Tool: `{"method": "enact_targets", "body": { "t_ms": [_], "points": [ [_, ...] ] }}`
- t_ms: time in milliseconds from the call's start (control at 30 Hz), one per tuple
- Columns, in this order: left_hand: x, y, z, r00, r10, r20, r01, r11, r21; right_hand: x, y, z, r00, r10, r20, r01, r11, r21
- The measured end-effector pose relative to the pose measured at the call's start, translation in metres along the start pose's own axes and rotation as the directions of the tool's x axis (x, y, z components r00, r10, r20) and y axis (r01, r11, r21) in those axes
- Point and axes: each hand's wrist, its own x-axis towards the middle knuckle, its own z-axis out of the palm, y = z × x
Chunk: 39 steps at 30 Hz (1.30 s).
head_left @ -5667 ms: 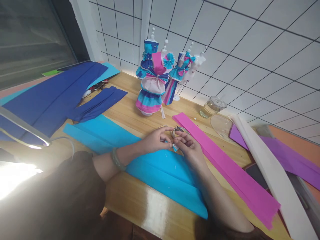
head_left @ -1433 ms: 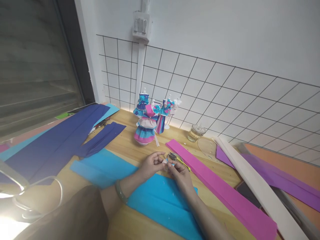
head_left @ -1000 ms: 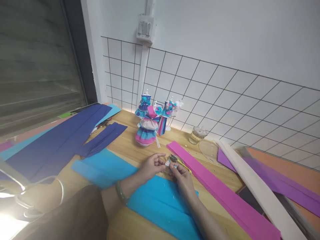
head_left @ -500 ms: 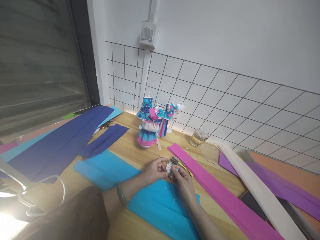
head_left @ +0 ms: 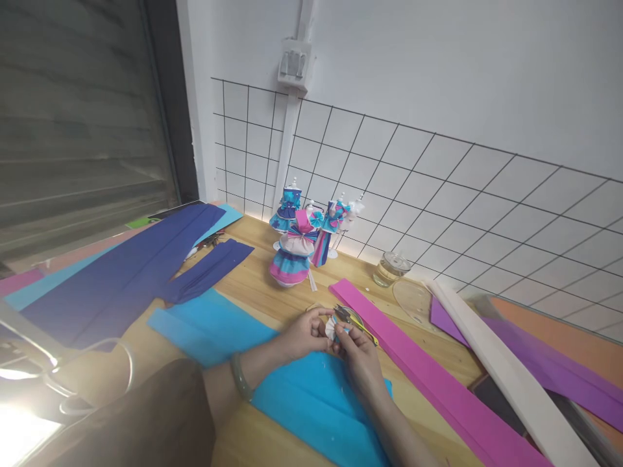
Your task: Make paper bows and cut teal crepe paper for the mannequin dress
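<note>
Left hand (head_left: 304,334) and right hand (head_left: 359,353) stay pinched on the pleated fan (head_left: 331,327) between them, now spread wider than seconds ago, pleating apparently done; cyan sheet (head_left: 311,399) beneath, tool (head_left: 354,319) just beyond.

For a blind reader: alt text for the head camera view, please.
Two bare hands, the left hand with a green bangle and the right hand, pinch a small pleated paper fan over a turquoise paper sheet on a wooden table. A pink strip lies to the right, dark blue sheets to the left, and paper-dressed mini mannequins stand by the gridded wall.
</note>
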Motion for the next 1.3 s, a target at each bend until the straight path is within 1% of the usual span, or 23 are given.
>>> {"method": "enact_targets", "body": {
  "t_ms": [100,300,400,467,567,700,767,900,1100,1300],
  "points": [
    [0.000,0.002,0.001,1.000,-0.011,-0.016,0.011,1.000,0.012,-0.001,-0.002,0.001,1.000,-0.005,0.007,0.005,1.000,0.004],
    [-0.002,0.007,0.004,0.999,-0.008,-0.041,0.010,0.999,0.040,-0.001,-0.003,0.001,1.000,0.003,-0.016,-0.003,1.000,-0.005],
    [-0.004,0.009,0.006,0.999,0.012,-0.031,-0.009,0.996,0.090,0.000,-0.004,-0.002,0.998,-0.032,-0.046,0.029,0.998,-0.047],
    [-0.005,0.011,0.008,0.999,0.035,-0.029,-0.031,0.994,0.106,0.000,-0.005,-0.004,0.997,-0.061,-0.046,0.058,0.995,-0.077],
    [-0.006,0.014,0.011,0.995,0.073,-0.067,-0.067,0.994,0.088,0.000,-0.006,-0.006,0.996,-0.083,-0.030,0.079,0.989,-0.125],
    [-0.006,0.017,0.009,0.985,0.111,-0.129,-0.096,0.988,0.121,-0.002,-0.005,-0.003,0.995,-0.096,0.003,0.095,0.979,-0.180],
    [-0.005,0.017,0.007,0.985,0.109,-0.131,-0.092,0.988,0.126,-0.002,-0.006,-0.001,0.995,-0.100,0.017,0.102,0.979,-0.178],
    [-0.003,0.016,0.005,0.990,0.086,-0.114,-0.075,0.993,0.092,-0.002,-0.007,0.001,0.997,-0.077,-0.016,0.073,0.983,-0.171],
    [-0.003,0.016,0.006,0.987,0.087,-0.134,-0.079,0.995,0.069,0.000,-0.002,-0.004,0.997,-0.077,0.007,0.077,0.983,-0.165],
    [-0.003,0.014,0.005,0.992,0.050,-0.115,-0.044,0.998,0.055,0.000,-0.002,-0.003,0.998,-0.064,0.001,0.064,0.987,-0.147]
  ]
}}
